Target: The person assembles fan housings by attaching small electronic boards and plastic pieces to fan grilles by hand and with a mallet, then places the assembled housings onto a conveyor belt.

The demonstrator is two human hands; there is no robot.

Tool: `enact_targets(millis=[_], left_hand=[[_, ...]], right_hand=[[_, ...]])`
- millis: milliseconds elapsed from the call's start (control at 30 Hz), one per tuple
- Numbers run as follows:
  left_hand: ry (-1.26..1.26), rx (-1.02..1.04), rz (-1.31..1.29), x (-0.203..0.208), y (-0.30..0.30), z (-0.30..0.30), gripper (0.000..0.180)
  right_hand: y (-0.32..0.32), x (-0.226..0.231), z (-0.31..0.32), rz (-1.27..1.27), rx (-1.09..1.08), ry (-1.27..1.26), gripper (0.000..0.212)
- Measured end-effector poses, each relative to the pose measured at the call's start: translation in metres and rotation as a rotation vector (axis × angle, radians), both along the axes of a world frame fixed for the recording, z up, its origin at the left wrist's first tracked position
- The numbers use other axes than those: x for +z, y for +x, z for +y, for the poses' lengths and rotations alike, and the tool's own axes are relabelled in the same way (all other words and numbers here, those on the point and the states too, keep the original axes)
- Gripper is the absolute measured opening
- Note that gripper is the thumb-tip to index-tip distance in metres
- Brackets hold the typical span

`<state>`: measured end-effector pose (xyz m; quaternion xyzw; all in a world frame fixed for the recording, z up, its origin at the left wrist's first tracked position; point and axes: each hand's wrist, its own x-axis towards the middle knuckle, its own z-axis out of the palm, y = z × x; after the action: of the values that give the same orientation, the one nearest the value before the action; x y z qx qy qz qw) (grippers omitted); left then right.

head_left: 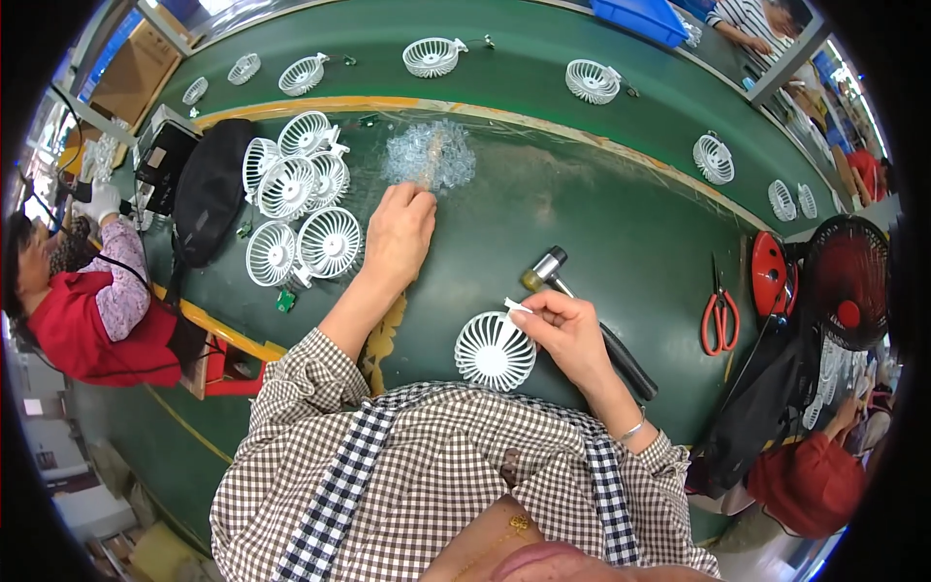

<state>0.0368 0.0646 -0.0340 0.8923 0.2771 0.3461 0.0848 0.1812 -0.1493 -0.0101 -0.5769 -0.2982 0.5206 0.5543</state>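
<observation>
Left: a group of white cages [331,242] lies on the green table [601,233], some overlapping, with a small green board [284,301] just beside the near ones. Each would presumably handle like the held one.

Left of centre: the left hand [401,236] reaches to the near edge of a pile [456,160] of small, clear bluish pieces, its fingers drawn together and pointing down. Whether a piece is pinched cannot be told, as the fingertips are hidden. The pieces look light and hard, likely slippery and best taken singly between fingertips.

Centre: the held cage [493,361], slatted around a solid hub, lies at the near side, close to the person's body; whether it rests on the table cannot be told. It is probably light, stiff plastic; the thin ribs may flex or crack if squeezed.

Right of centre: the right hand [564,335] pinches the cage's short stem [512,305] between thumb and forefinger, a sound hold for turning it; the rim or hub would give firmer support under pressure. A hammer [628,359] lies just beyond this hand, and scissors [720,320] lie farther right.
</observation>
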Motion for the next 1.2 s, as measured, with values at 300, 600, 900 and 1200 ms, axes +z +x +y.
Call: enact_targets(millis=[300,600,900,1200], left_hand=[[-0.105,0.088,0.07,0.001,-0.009,0.014,0.01],[-1.185,-0.184,-0.352,0.021,-0.012,-0.049,0.014],[-1.786,-0.314,-0.459,0.025,-0.008,-0.088,0.019],[-1.428,-0.381,-0.258,0.033,-0.009,-0.097,0.019]], right_hand=[[-0.006,0.001,-0.003,-0.023,0.006,0.001,0.012],[-0.005,0.0,-0.009,0.002,-0.077,0.097,0.012],[-0.008,0.006,-0.005,-0.147,-0.104,0.125,0.013],[-0.014,0.0,-0.01,-0.236,-0.208,0.129,0.012]])
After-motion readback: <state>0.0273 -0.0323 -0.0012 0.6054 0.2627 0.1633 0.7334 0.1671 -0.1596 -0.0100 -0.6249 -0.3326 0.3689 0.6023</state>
